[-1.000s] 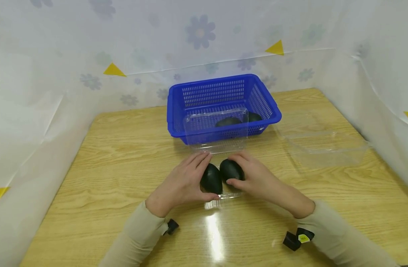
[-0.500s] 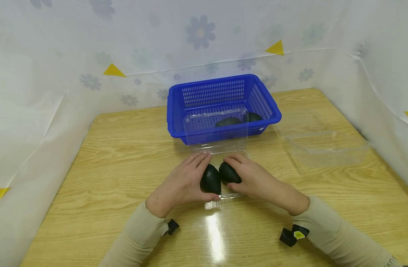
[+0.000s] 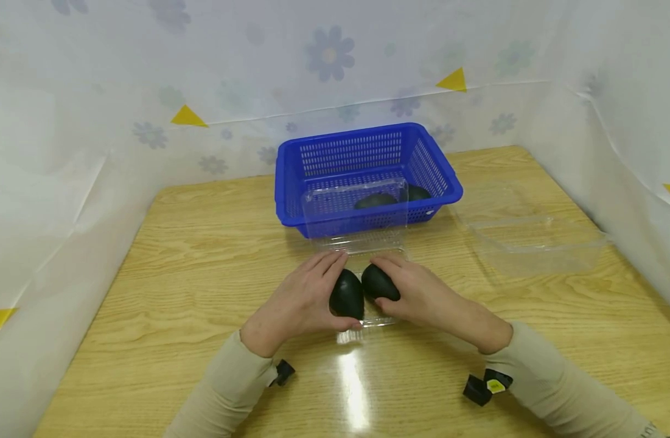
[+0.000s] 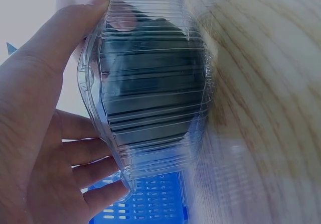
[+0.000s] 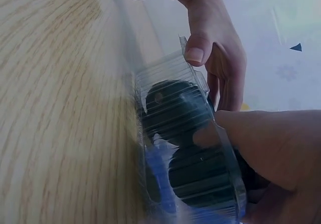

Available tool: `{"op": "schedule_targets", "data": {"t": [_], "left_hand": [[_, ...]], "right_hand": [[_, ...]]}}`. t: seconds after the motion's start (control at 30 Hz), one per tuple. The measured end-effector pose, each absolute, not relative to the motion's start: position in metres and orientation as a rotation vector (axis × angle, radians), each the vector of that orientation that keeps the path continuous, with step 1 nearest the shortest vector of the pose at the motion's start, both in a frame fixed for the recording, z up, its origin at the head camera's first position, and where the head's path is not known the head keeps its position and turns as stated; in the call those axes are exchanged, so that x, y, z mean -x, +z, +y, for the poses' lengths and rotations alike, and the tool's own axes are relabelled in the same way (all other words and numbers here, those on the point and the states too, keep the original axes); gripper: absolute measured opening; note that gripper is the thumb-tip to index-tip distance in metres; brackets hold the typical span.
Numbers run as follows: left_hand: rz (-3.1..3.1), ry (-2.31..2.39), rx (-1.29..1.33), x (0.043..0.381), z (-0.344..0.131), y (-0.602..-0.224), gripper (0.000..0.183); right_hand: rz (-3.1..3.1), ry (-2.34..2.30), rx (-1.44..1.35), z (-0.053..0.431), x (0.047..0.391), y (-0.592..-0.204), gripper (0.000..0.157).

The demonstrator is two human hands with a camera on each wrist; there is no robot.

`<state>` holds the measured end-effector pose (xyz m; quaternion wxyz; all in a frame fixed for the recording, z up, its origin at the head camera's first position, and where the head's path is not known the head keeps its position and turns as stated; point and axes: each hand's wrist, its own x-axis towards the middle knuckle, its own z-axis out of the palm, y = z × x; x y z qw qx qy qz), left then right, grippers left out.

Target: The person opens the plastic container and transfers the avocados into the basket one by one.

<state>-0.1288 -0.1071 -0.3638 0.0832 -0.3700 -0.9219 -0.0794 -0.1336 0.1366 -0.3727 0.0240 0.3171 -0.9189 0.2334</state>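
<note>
One wooden table (image 3: 192, 261) carries everything on my feeds, and I find the most moving room toward its left and near edges. By the far edge the blue basket (image 3: 450, 193) limits any forward reach, and near the right edge a second clear container (image 3: 537, 258) crowds a swing that way. Mid-table, just short of the basket, I have the clear tray (image 3: 372, 321), its lid (image 3: 356, 246) raised on the far side; whether it touches the basket I can't tell. The left hand (image 3: 304, 298) spans the tray's left end, thumb at the near rim, fingertips toward the far one. The right hand (image 3: 419, 289) curls narrowly round the right fruit (image 3: 380, 281), which shows less of itself than a second ago, turned or lowered, I can't say which. The left fruit (image 3: 347, 295) lies close beside it in the tray, unmoved, so I judge the pair nearly settled, pending release. Two more dark fruits (image 3: 375, 200) show inside the basket.
</note>
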Motion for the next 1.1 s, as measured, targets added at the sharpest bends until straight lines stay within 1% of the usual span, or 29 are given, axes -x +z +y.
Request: {"op": "schedule_targets", "data": {"t": [0.2, 0.43, 0.73, 1.0, 1.1], "left_hand": [[-2.764, -0.244, 1.091, 0.129, -0.107, -0.364, 0.112], [-2.786, -0.233, 1.087, 0.129, -0.106, -0.364, 0.113], [-2.813, -0.226, 1.084, 0.129, -0.106, -0.363, 0.114], [-2.805, -0.237, 1.090, 0.130, -0.105, -0.363, 0.114], [-2.805, -0.240, 1.091, 0.130, -0.106, -0.363, 0.113]], "right_hand": [[-2.823, 0.750, -0.981, 0.143, 0.135, -0.368, 0.066], [-2.795, 0.851, -0.999, 0.151, 0.137, -0.360, 0.061], [-2.803, 0.917, -0.993, 0.160, 0.140, -0.349, 0.061], [-2.753, 0.961, -1.009, 0.170, 0.142, -0.331, 0.061], [-2.773, 0.954, -0.993, 0.176, 0.142, -0.318, 0.061]]}}
